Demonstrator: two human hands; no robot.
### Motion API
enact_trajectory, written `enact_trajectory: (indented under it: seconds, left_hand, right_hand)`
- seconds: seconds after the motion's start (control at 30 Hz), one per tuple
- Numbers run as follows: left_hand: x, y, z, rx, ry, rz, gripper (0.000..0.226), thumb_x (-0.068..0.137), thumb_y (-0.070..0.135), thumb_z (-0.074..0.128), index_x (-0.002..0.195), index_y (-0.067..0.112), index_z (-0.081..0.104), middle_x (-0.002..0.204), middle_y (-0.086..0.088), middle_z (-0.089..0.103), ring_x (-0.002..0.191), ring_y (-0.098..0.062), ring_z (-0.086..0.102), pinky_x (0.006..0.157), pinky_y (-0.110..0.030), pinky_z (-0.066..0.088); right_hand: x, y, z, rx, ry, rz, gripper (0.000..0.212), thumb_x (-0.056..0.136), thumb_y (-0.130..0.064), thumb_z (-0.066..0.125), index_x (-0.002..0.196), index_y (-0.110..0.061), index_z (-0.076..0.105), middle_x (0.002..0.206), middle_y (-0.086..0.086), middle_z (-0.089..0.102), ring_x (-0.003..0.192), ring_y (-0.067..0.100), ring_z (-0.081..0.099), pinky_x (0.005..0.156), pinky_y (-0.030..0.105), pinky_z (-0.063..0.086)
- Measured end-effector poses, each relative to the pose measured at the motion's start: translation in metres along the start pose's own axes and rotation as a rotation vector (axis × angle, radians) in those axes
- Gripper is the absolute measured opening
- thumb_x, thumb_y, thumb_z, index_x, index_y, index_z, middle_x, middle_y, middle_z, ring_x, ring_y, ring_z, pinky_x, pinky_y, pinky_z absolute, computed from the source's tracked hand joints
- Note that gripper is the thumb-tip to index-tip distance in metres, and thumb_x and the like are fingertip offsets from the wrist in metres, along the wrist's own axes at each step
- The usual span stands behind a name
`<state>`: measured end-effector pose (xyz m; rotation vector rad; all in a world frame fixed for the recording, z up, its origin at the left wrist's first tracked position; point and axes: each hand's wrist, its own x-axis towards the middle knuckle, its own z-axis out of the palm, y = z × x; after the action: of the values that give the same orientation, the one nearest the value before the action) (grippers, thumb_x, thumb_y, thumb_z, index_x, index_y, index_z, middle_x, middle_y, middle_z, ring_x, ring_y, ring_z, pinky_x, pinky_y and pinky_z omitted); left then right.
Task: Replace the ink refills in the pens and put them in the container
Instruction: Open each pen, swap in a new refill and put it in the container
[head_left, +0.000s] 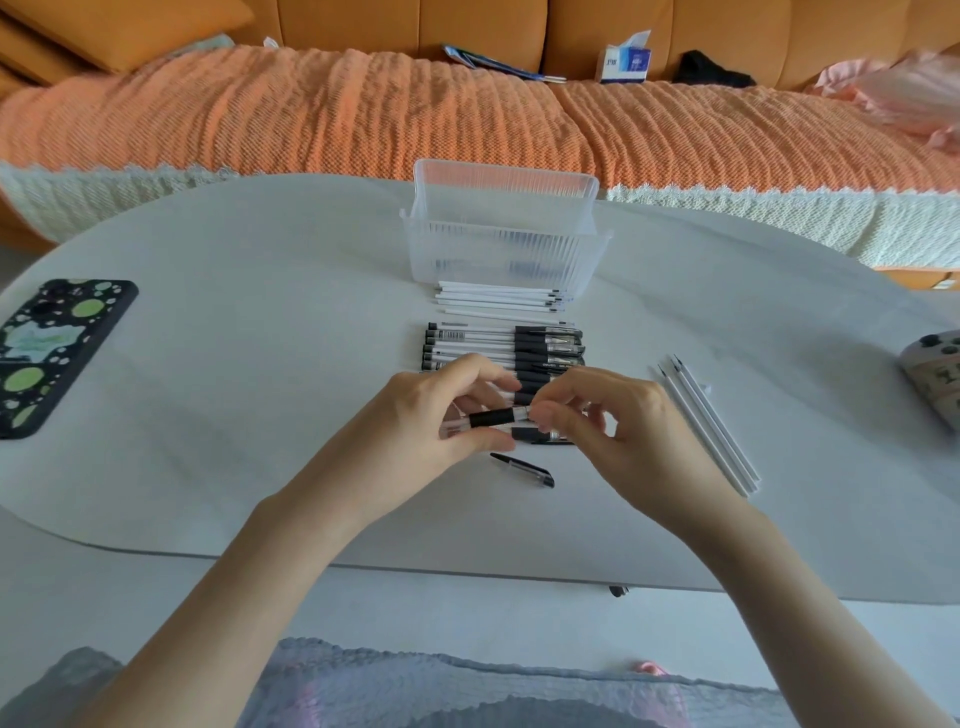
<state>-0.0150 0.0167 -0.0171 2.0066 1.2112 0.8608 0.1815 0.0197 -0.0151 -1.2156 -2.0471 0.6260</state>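
Observation:
My left hand (434, 415) grips a pen (496, 417) by its clear barrel, black grip section pointing right. My right hand (613, 421) pinches the tip end of that same pen. Both hands hover just above a row of several black-and-white pens (498, 345) lying side by side. A black pen cap (523, 469) lies on the table in front of my hands. Several white refills (498, 299) lie beyond the pens, against a clear ribbed plastic container (501, 249) holding a few pens. To the right, three more white refills (709, 426) lie at a slant.
The work sits on a white oval table (260, 364). A phone in a dark spotted case (49, 353) lies at the left edge; a patterned object (935, 374) sits at the right edge. An orange-covered sofa (363, 114) with a tissue box (626, 60) stands behind.

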Motion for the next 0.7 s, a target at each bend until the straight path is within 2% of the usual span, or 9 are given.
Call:
enact_trajectory:
  seconds: [0.1,0.17,0.23,0.33,0.43,0.5,0.6,0.7]
  left_hand:
    - [0.000,-0.001,-0.004,0.070,-0.012,0.015,0.008,0.082,0.026,0.070,0.086,0.019,0.068,0.067,0.012,0.066,0.056,-0.004,0.056,0.060,-0.009,0.040]
    - [0.000,-0.002,-0.003,0.122,0.005,0.098,0.015,0.083,0.029,0.067,0.079,0.014,0.069,0.066,0.010,0.065,0.056,-0.001,0.051,0.057,-0.010,0.036]
    - [0.001,-0.001,-0.002,0.157,0.018,0.162,0.020,0.081,0.028,0.063,0.076,0.010,0.070,0.065,0.010,0.065,0.056,0.003,0.049,0.057,-0.010,0.035]
    - [0.001,-0.001,-0.003,0.163,0.034,0.185,0.019,0.081,0.027,0.063,0.078,0.010,0.071,0.066,0.009,0.065,0.061,-0.003,0.055,0.062,-0.022,0.044]
    - [0.001,-0.002,-0.004,0.113,0.021,0.133,0.023,0.081,0.031,0.061,0.080,0.011,0.072,0.067,0.008,0.066,0.061,-0.006,0.056,0.063,-0.024,0.044]
    - [0.000,-0.003,-0.002,0.100,0.001,0.109,0.021,0.081,0.033,0.061,0.083,0.015,0.073,0.068,0.010,0.066,0.061,-0.007,0.057,0.064,-0.024,0.045]
    - [0.001,-0.004,-0.001,0.072,-0.015,0.071,0.021,0.080,0.034,0.061,0.082,0.017,0.072,0.071,0.011,0.067,0.064,-0.011,0.061,0.068,-0.030,0.047]
    - [0.001,-0.005,-0.001,0.072,-0.012,0.074,0.022,0.079,0.035,0.061,0.081,0.016,0.072,0.069,0.010,0.067,0.062,-0.012,0.061,0.068,-0.032,0.046]
  right_hand:
    - [0.000,0.000,0.001,-0.028,-0.004,-0.018,0.017,0.089,-0.031,0.053,0.080,-0.021,0.063,0.069,-0.014,0.057,0.067,0.007,0.051,0.060,0.016,0.039]
    - [0.000,-0.001,0.001,-0.026,-0.032,-0.025,0.017,0.092,-0.026,0.048,0.078,-0.022,0.057,0.070,-0.010,0.056,0.067,0.009,0.049,0.060,0.014,0.037]
    - [0.000,-0.001,0.001,-0.013,-0.064,-0.004,0.023,0.094,-0.024,0.043,0.074,-0.018,0.052,0.069,-0.006,0.053,0.067,0.010,0.048,0.061,0.014,0.036]
    - [0.000,-0.002,0.002,-0.007,-0.077,0.057,0.034,0.095,-0.032,0.038,0.069,-0.014,0.049,0.065,-0.004,0.051,0.065,0.009,0.047,0.061,0.017,0.037]
    - [0.000,-0.001,0.002,0.010,-0.091,0.063,0.041,0.093,-0.046,0.035,0.079,-0.015,0.057,0.073,-0.006,0.057,0.073,0.011,0.052,0.065,0.019,0.040]
    - [0.000,0.000,-0.003,0.045,-0.084,0.059,0.031,0.091,-0.045,0.045,0.089,-0.019,0.061,0.079,-0.008,0.060,0.075,0.011,0.053,0.065,0.017,0.040]
    - [-0.001,0.000,-0.008,0.029,-0.059,-0.022,0.010,0.083,-0.028,0.063,0.087,-0.019,0.064,0.077,-0.010,0.061,0.072,0.007,0.054,0.063,0.015,0.039]
    - [-0.002,0.002,-0.004,0.024,-0.029,-0.007,0.004,0.084,-0.021,0.063,0.081,-0.019,0.065,0.074,-0.010,0.062,0.071,0.002,0.054,0.064,0.012,0.038]
